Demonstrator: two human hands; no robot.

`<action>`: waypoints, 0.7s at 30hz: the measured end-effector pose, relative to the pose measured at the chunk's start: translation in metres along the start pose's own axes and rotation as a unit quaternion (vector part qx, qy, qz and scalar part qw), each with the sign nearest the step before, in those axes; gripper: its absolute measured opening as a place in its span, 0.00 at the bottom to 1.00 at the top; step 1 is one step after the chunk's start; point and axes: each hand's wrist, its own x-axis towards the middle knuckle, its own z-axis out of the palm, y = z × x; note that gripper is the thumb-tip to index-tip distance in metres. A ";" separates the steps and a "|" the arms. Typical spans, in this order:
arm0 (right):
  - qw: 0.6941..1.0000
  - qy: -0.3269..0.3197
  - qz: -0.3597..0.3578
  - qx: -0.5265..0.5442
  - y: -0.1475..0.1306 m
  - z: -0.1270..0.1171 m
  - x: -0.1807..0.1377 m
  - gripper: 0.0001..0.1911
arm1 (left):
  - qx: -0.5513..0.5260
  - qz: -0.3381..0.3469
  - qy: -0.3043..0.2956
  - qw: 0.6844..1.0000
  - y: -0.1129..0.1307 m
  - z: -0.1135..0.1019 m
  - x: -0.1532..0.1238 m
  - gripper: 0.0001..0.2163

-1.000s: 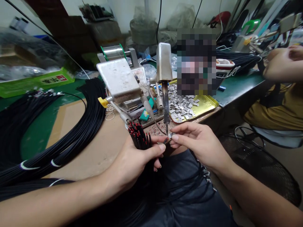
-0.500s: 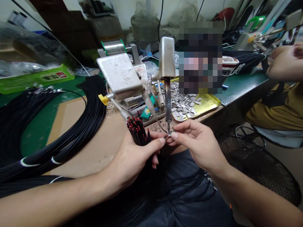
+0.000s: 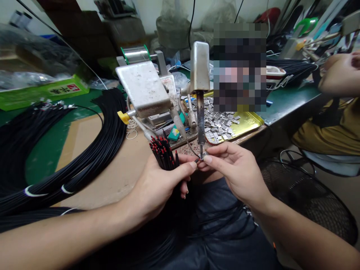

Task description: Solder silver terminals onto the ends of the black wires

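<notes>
My left hand is closed round a bundle of black cables with red inner wires at their cut ends. Its thumb and forefinger pinch the end of one cable. Between the thumb and fingers of my right hand is a small metal connector, partly hidden by the fingertips. The upright soldering iron points down, its tip at the connector where the cable end meets it. A thin solder feed tube from the soldering machine reaches the same spot.
Behind my hands, a gold tray holds many metal connectors. Coiled black cables lie at the left on cardboard. A solder spool sits on the machine. Another person's hand is at the far right, above a mesh fan guard.
Both hands hold nearly the same pose at the iron's tip. The view has shifted slightly, and the connector sits a touch closer under the tip.
</notes>
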 end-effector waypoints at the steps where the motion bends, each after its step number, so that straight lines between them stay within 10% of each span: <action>1: 1.000 0.000 -0.002 0.000 0.000 0.000 0.000 0.10 | -0.002 0.000 0.000 1.000 0.000 0.000 0.000 0.09; 21: 1.000 0.003 0.004 -0.005 0.000 0.002 -0.001 0.10 | 0.014 -0.002 -0.006 1.000 0.001 0.000 0.000 0.11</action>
